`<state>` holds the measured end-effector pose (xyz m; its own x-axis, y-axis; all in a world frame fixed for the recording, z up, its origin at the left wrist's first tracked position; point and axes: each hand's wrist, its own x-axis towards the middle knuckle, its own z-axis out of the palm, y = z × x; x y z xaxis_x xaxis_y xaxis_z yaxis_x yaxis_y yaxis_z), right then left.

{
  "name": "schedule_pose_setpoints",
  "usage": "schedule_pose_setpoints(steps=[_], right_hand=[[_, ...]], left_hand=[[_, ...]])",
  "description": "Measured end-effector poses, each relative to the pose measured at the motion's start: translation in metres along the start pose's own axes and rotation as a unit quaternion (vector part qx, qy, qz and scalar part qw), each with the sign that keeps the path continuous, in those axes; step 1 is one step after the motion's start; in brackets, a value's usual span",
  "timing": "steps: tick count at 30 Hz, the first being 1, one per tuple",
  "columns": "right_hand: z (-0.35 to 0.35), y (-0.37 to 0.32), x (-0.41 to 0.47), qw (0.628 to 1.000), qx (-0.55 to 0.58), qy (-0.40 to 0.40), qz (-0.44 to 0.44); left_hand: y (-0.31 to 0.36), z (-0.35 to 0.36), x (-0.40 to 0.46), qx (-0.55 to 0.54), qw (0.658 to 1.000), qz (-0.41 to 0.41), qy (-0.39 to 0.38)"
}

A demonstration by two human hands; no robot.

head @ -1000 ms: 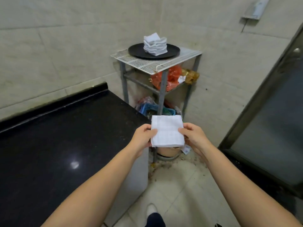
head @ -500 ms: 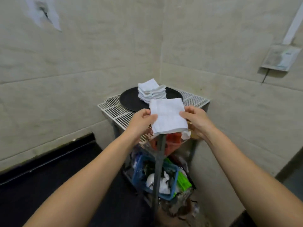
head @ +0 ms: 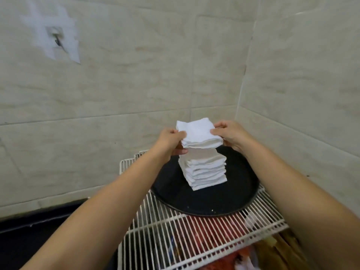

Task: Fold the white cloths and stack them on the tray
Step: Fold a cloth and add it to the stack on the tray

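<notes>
A folded white cloth [head: 196, 134] is held flat just above a tall stack of folded white cloths [head: 204, 172]. My left hand [head: 171, 141] grips its left edge and my right hand [head: 228, 134] grips its right edge. The stack stands upright on a round black tray [head: 210, 201], slightly behind the tray's middle. A narrow gap shows between the held cloth and the top of the stack on the left; on the right I cannot tell whether they touch.
The tray rests on a white wire rack [head: 185, 234] in the corner of two tiled walls. Red bags and other clutter [head: 224, 258] lie on the shelf below. A black counter [head: 29, 240] runs along the left wall.
I have stepped up to the rack, and both hands have carried the folded cloth forward and up from in front of my chest to directly over the stack.
</notes>
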<state>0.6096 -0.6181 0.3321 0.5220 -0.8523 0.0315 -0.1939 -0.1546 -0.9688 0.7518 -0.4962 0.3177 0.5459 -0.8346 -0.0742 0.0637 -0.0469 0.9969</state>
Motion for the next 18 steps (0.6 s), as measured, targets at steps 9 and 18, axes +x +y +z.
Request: schedule_pose_setpoints(steps=[9,18], right_hand=[[-0.016,0.058,0.030,0.996,-0.060,-0.069,0.016],[-0.016,0.064,0.029,0.994,-0.108,-0.023,-0.015]], left_hand=[[-0.047,0.020,0.011,0.152,0.986,-0.006,0.068],[-0.049,0.016,-0.006,0.205,0.971,0.000,0.120]])
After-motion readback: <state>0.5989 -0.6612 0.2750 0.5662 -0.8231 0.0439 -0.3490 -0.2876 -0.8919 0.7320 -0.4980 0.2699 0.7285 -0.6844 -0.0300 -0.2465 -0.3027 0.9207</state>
